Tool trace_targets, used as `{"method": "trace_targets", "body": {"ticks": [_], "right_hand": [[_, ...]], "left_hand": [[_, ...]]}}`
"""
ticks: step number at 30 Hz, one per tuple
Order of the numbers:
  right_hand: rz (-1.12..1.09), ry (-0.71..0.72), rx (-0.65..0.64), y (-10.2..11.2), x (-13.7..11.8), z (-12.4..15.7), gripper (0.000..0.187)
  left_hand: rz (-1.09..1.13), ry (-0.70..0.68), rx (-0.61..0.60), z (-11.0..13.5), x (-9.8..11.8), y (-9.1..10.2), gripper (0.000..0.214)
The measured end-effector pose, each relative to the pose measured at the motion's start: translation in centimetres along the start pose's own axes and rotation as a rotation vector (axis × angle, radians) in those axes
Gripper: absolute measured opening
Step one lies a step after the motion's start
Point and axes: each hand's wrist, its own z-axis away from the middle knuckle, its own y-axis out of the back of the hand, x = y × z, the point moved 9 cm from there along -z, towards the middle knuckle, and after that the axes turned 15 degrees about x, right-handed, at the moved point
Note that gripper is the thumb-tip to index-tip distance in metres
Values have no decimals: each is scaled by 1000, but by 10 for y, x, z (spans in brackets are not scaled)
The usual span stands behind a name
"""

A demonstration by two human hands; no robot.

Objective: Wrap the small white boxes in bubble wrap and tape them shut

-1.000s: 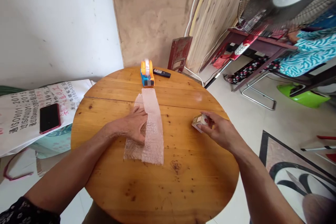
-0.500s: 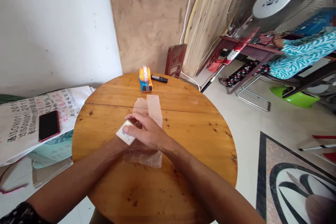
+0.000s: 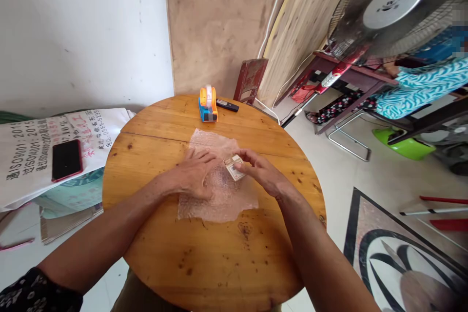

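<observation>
A sheet of pinkish, see-through bubble wrap [image 3: 219,207] is spread on the round wooden table [image 3: 204,253]. My left hand [image 3: 193,173] lies flat on its left part with the fingers stretched out. In my right hand [image 3: 259,170] is a small white box [image 3: 235,168] with print on its face, gripped between thumb and fingers over the right part of the wrap. Whether the box touches the wrap I cannot tell.
At the table's far edge stand an orange and blue tape dispenser [image 3: 208,105] and a black remote control [image 3: 227,105]. A phone [image 3: 67,160] rests on white sacks [image 3: 22,156] at left. A chair [image 3: 250,78], a fan [image 3: 395,2] and a seated person [image 3: 420,90] are beyond.
The bubble wrap, folded before, now lies opened out. My right hand has moved right with the box. My left hand, mostly hidden before, now shows flat on the wrap.
</observation>
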Motion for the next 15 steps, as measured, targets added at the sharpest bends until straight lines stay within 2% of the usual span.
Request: {"method": "trace_targets", "body": {"ticks": [4, 8, 11, 15], "right_hand": [[141, 217, -37, -12, -2, 8, 43], [279, 420, -98, -34, -6, 16, 58], [314, 460, -147, -38, -1, 20, 57], [369, 478, -106, -28, 7, 21, 42]], "left_hand": [[29, 7, -47, -1, -6, 6, 104], [71, -14, -47, 0, -8, 7, 99], [76, 13, -64, 2, -15, 3, 103], [127, -12, 2, 0, -19, 6, 97]]}}
